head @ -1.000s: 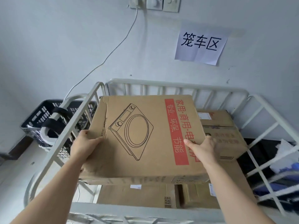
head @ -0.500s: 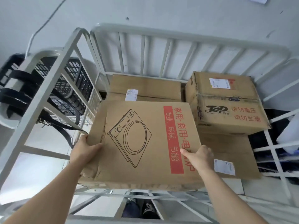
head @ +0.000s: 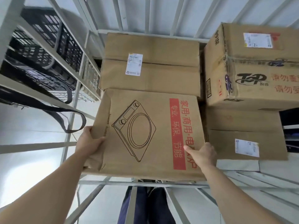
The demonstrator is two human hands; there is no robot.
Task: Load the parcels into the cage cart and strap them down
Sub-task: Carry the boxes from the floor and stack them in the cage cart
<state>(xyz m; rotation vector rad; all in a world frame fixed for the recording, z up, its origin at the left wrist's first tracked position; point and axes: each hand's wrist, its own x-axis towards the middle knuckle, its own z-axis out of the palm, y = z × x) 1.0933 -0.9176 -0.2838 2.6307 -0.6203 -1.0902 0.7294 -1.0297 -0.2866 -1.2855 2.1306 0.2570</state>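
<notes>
The flat carton (head: 145,135), printed with a cooker drawing and a red band, was low inside the cage cart (head: 147,13) at its near left corner, held level between my hands. My left hand (head: 88,143) gripped its left edge, thumb on top. My right hand (head: 202,155) clasped the near right edge, thumb laid over the red band. Just behind it lay a labelled carton (head: 161,62). To the right, a "Top" box (head: 250,70) sat stacked on a lower carton (head: 242,135). A black strap (head: 69,113) looped off the cart's left rail, with a black crate (head: 48,38) beyond the bars.
</notes>
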